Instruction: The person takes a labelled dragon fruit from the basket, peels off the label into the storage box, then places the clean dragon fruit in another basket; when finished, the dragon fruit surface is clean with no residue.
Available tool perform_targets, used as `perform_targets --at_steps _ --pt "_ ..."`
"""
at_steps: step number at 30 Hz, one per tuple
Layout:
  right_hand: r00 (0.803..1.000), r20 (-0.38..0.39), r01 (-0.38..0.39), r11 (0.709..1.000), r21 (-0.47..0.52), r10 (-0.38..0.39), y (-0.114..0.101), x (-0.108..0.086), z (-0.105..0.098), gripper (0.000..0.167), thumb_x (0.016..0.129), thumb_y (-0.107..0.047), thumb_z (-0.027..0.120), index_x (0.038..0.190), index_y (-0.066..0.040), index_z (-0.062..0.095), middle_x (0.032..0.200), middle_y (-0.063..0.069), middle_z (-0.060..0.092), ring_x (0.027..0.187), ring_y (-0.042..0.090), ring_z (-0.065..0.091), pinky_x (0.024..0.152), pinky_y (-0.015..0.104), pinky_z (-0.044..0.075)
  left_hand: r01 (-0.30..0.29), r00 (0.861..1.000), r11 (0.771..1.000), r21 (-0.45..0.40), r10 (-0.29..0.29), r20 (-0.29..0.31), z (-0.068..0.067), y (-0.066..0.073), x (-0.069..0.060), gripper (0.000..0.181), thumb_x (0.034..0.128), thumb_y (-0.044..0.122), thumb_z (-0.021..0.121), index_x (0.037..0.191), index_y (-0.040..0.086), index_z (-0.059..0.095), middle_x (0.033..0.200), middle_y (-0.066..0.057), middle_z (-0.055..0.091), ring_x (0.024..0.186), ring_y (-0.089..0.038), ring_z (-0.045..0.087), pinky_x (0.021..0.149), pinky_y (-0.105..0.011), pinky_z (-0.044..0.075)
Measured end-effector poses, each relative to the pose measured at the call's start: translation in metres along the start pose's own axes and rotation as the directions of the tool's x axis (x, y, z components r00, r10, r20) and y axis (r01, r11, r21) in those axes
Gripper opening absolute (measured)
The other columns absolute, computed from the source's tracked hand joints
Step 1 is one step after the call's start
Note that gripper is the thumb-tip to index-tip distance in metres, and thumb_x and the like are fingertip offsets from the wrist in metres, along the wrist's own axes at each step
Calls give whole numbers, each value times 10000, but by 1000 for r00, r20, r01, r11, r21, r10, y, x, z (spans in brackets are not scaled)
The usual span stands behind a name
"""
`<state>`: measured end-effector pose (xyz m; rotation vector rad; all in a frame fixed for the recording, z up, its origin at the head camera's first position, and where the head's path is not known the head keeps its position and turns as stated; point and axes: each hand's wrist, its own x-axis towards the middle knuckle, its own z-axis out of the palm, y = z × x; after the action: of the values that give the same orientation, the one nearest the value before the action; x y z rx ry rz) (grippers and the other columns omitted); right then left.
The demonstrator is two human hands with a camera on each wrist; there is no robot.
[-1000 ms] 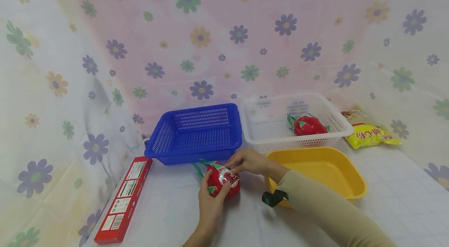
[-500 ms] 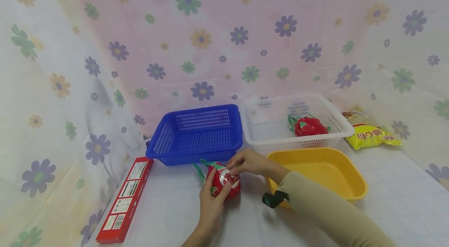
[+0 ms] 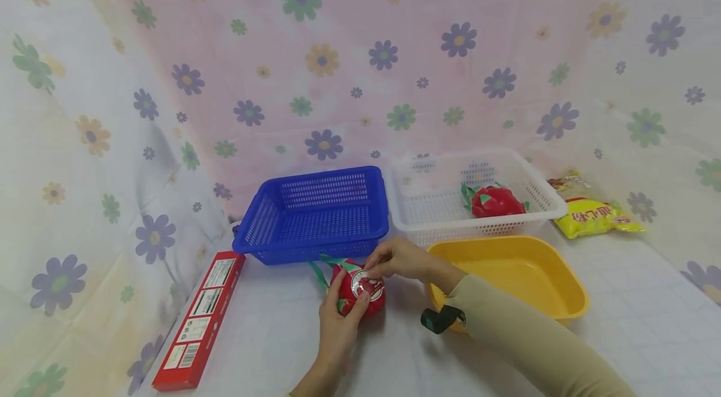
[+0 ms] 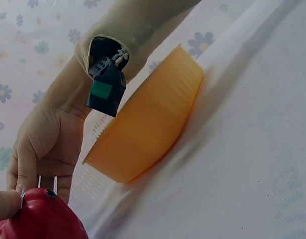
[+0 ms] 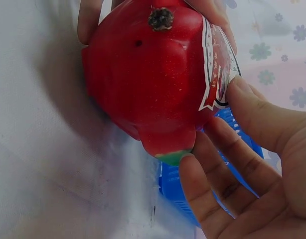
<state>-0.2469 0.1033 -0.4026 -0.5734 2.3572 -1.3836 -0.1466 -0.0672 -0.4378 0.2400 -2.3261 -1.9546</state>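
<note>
A red dragon fruit [image 3: 376,308] with green leaf tips is held just above or on the white cloth, in front of the blue basket. My left hand [image 3: 338,331] grips it from the near left side, the thumb lying over its round sticker [image 3: 360,283]. At the sticker's upper right edge my right hand [image 3: 407,260] pinches with thumb and forefinger. Seen from the right wrist, part of the sticker [image 5: 219,67] stands away from the red skin under the thumb, while the other fingers are spread below the dragon fruit [image 5: 138,84].
A blue basket [image 3: 323,253] and a white basket [image 3: 414,234] stand at the back. Another dragon fruit [image 3: 497,203] lies in the white one. A yellow basin [image 3: 518,265] sits under my right forearm, a yellow packet [image 3: 591,218] at far right, a long red box [image 3: 199,322] at left.
Both hands keep their places on the dragon fruit and sticker. Only a slight shift of the head view shows.
</note>
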Motion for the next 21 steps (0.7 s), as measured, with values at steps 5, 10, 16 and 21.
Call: perform_targets --at_steps 5,10,16,21 --pt "1000 0 -23 1000 12 23 -3 -2 -1 115 880 -219 736 974 -159 767 955 -13 721 845 187 613 785 300 546 -17 1000 1000 -13 17 2 0 -1 0 661 901 259 716 1491 207 423 1483 -240 373 1356 -432 371 1053 -578 456" --pt "1000 11 -25 999 23 25 -5 -4 -2 117 883 -215 732 974 -148 763 952 -2 718 861 209 626 787 309 558 -38 999 999 -21 39 5 -1 -1 -1 663 896 258 723 1487 193 430 1484 -231 387 1360 -416 373 1058 -571 456" --pt "999 20 -31 999 37 30 -6 -4 -3 116 885 -204 729 974 -135 758 961 6 714 858 178 628 782 319 575 -33 999 999 -7 33 9 -3 -2 -2 668 886 297 732 1480 209 439 1490 -208 402 1367 -406 378 1061 -565 456" --pt "999 20 -49 997 53 48 -8 -5 -5 126 894 -203 720 985 -122 751 972 10 714 874 168 639 796 327 587 -41 999 999 -1 41 15 -3 -1 -2 675 878 325 737 1475 209 445 1485 -197 416 1362 -390 396 1068 -560 453"
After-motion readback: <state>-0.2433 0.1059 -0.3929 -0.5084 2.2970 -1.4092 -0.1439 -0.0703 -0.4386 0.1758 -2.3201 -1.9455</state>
